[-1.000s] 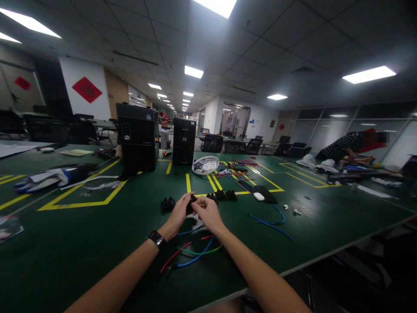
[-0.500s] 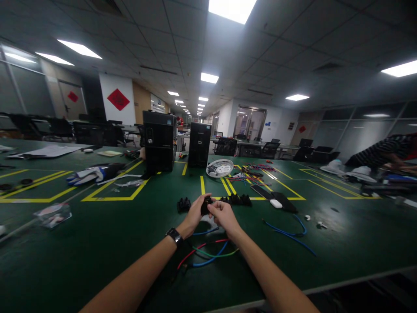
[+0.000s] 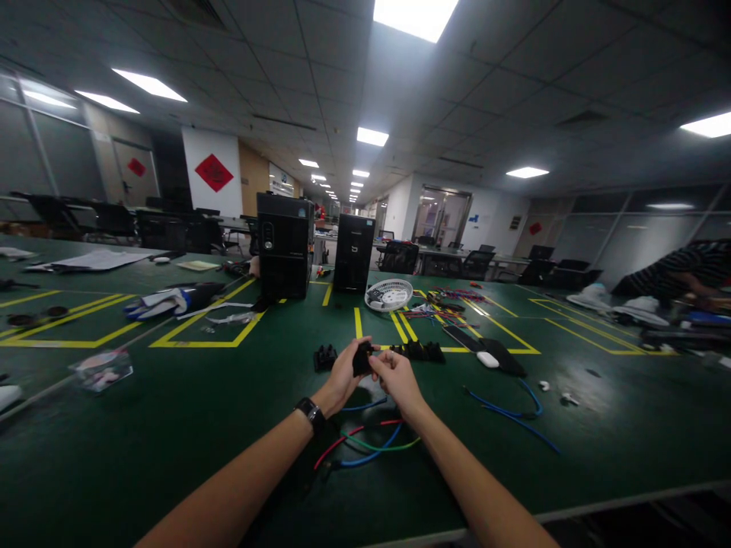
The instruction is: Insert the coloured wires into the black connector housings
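Observation:
My left hand [image 3: 343,374], a dark watch on its wrist, is closed around a small black plastic block [image 3: 362,359] held above the table. At the block's right side, the fingertips of my right hand [image 3: 396,380] are pinched together; whatever sits between them is too small to make out. Similar black blocks rest on the table: one [image 3: 325,357] left of my hands and several [image 3: 418,351] in a row behind my right hand. Beneath my wrists lie a red wire [image 3: 331,452], a green wire [image 3: 394,449] and blue wires [image 3: 365,460].
Two black computer towers [image 3: 284,251] stand at the back of the green table [image 3: 228,396]. A white basket [image 3: 389,295] and tangled wires [image 3: 451,301] lie before them. To the right are a phone [image 3: 461,337], a white case [image 3: 487,359], blue wires [image 3: 517,415] and a bent-over person [image 3: 685,270].
The whole view has shifted slightly to the right in the picture. The black block appears turned a little in my left hand, while my right fingers stay pinched beside it.

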Demonstrator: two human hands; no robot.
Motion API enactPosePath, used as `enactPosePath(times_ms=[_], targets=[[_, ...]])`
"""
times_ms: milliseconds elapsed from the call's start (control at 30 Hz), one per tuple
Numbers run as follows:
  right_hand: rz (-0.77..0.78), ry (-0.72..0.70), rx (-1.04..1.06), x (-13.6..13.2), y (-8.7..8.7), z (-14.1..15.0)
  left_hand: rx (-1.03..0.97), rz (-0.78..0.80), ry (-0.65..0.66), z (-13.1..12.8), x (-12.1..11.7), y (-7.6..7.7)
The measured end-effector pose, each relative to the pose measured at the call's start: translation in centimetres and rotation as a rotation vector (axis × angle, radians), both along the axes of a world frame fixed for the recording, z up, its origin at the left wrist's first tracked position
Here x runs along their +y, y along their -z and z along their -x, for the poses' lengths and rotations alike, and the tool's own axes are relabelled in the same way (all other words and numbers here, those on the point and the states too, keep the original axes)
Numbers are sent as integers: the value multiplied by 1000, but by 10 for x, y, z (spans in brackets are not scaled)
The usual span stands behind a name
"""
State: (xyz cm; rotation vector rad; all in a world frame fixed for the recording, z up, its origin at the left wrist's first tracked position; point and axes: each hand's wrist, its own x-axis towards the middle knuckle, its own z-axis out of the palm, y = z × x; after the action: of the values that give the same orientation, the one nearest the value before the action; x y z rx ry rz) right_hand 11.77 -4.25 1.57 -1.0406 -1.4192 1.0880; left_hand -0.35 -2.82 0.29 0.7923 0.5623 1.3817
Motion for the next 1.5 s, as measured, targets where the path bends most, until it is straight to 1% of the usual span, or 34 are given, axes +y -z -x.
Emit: enactPosePath(times_ms=[133,200,267,400,533,600,700,767,800,867,933,967,1033,1100,1133,1167,1200,1233,1267,1333,1367,1433,1500], targets=[[18,-5,-48,1,2,-3,118,-109,-23,3,1,2],[32,-24,-78,0,0,-5,235,-176,-38,7,-1,-2],[58,-45,-100,-1,-2,-8,329,-231,-49,11,-5,-9],[129,-63,-93,-4,-8,-10,407,-312,-67,11,-14,-21],[141,-33,-71,-5,-9,-8,556,-406,-117,11,-14,-23],[134,-52,-69,-5,-7,-7,624,-431,-172,15,-12,-21],[119,-171,-123,-5,-7,-7,732,-508,-246,24,-8,-19],[74,-231,-210,-6,-12,-8,832,-592,-261,28,-7,-19],[31,-230,-264,-6,-17,-9,872,-623,-269,28,-8,-20],[-90,-170,-365,-9,-29,-9,890,-642,-310,23,-8,-21],[-226,-68,-436,-16,-44,-8,799,-605,-351,19,-6,-23],[-284,-5,-453,-20,-50,-8,710,-552,-383,19,-2,-24],[-362,117,-453,-29,-57,-9,466,-366,-483,28,9,-26],[-397,217,-429,-38,-56,-12,199,-106,-630,48,22,-27],[-403,246,-433,-42,-52,-13,119,-12,-700,58,28,-27],[-401,254,-461,-45,-45,-14,95,30,-710,68,32,-26],[-393,236,-513,-48,-38,-14,111,48,-705,74,35,-25],[-383,194,-587,-50,-30,-13,156,35,-688,76,36,-23],[-378,141,-667,-53,-23,-12,225,0,-642,74,35,-21],[-414,52,-784,-57,-12,-12,380,-90,-506,60,29,-15],[-452,36,-813,-59,-9,-15,447,-133,-425,52,25,-11],[-519,64,-848,-62,-7,-32,541,-188,-283,36,19,-5],[-525,128,-913,-63,-8,-64,607,-195,-196,28,17,1]])
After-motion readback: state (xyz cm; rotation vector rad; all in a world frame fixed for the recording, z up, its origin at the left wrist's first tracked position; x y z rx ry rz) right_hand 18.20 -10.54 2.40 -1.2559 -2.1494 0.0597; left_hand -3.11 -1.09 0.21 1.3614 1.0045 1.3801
